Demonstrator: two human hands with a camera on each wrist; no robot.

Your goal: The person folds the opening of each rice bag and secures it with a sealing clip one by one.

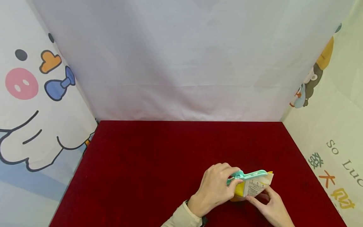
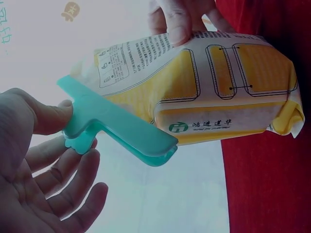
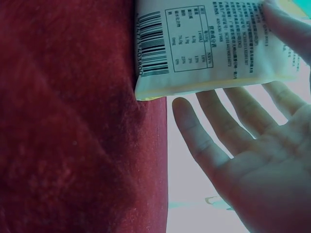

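Observation:
My left hand (image 1: pixel 216 186) pinches the handle end of a teal bag clip (image 1: pixel 255 174) between thumb and fingers. In the left wrist view the long arms of the clip (image 2: pixel 129 127) lie across the end of a yellow and white printed food bag (image 2: pixel 218 82). From the other side my right hand (image 1: pixel 270 205) holds this bag (image 1: pixel 254 188), its thumb on the printed face and its fingers at the opposite side. A barcode and a printed table show on the bag (image 3: pixel 187 43) in the right wrist view, where the fingertips pass behind its edge.
A dark red cloth (image 1: pixel 158 164) covers the table under both hands. Behind it hangs a white curtain (image 1: pixel 184 63). Printed cartoon panels stand at the left (image 1: pixel 31 94) and right (image 1: pixel 326 132) sides.

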